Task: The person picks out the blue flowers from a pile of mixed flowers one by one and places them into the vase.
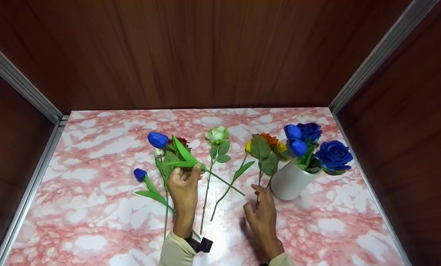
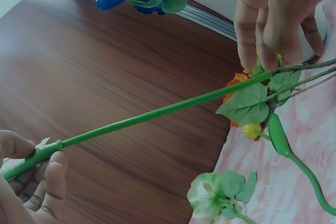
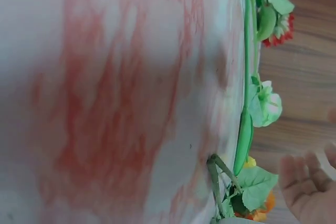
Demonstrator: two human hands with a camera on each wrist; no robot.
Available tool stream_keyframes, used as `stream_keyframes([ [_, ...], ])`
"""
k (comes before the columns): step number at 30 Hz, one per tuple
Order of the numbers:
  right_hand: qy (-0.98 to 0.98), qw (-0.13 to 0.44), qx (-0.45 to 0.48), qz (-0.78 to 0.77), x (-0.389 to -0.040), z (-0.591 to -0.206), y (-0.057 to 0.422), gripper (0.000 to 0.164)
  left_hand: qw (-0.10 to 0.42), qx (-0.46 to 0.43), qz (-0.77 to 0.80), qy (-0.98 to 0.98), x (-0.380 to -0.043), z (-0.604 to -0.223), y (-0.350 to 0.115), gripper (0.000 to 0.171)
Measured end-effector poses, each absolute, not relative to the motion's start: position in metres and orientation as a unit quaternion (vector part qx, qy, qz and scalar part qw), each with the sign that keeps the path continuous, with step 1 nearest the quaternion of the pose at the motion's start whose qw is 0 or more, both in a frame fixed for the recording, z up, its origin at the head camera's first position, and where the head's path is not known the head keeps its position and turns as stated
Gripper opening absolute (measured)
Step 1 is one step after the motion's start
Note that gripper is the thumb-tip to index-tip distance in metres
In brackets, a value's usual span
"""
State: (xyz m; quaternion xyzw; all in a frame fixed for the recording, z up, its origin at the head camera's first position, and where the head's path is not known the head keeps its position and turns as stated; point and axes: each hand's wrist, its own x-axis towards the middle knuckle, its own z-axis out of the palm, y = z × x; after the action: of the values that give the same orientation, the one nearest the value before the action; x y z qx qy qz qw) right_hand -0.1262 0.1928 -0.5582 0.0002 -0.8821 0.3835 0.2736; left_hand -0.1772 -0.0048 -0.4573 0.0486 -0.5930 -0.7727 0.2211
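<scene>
My left hand [image 1: 185, 188] pinches a blue tulip [image 1: 158, 140] just below its green leaves, between thumb and fingers. The flower head points up and left, while the stem [image 2: 168, 109] slants down toward my right hand [image 1: 263, 214]. That hand is held with fingers apart and relaxed, close to the stem's tip; in the left wrist view the fingertips overlap that tip. Beside it stands a white vase [image 1: 292, 181], tilted in view, holding blue roses [image 1: 334, 155] and blue tulips [image 1: 296, 142].
On the pink marbled table [image 1: 91, 221] lie a smaller blue tulip [image 1: 140, 174], a pale green rose [image 1: 217, 135], a red flower [image 1: 179, 142], and orange [image 1: 268, 139] and yellow flowers by the vase. Wooden panels [image 1: 205, 55] enclose the back and sides.
</scene>
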Motion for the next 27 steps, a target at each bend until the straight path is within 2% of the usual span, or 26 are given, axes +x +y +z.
stream_keyframes([
  [8,-0.84,0.359,-0.042,0.405,-0.126,-0.555,0.201,0.045,0.218,0.044,-0.788,-0.574,-0.174,-0.451,-0.003,0.017],
  [20,-0.755,0.472,-0.106,0.442,-0.122,-0.547,0.207,0.062,0.217,0.03,-0.793,-0.568,-0.165,-0.437,0.0,0.018],
  [27,-0.735,0.496,-0.138,0.44,-0.121,-0.52,0.2,0.066,0.218,0.01,-0.792,-0.569,-0.162,-0.432,0.003,0.017],
])
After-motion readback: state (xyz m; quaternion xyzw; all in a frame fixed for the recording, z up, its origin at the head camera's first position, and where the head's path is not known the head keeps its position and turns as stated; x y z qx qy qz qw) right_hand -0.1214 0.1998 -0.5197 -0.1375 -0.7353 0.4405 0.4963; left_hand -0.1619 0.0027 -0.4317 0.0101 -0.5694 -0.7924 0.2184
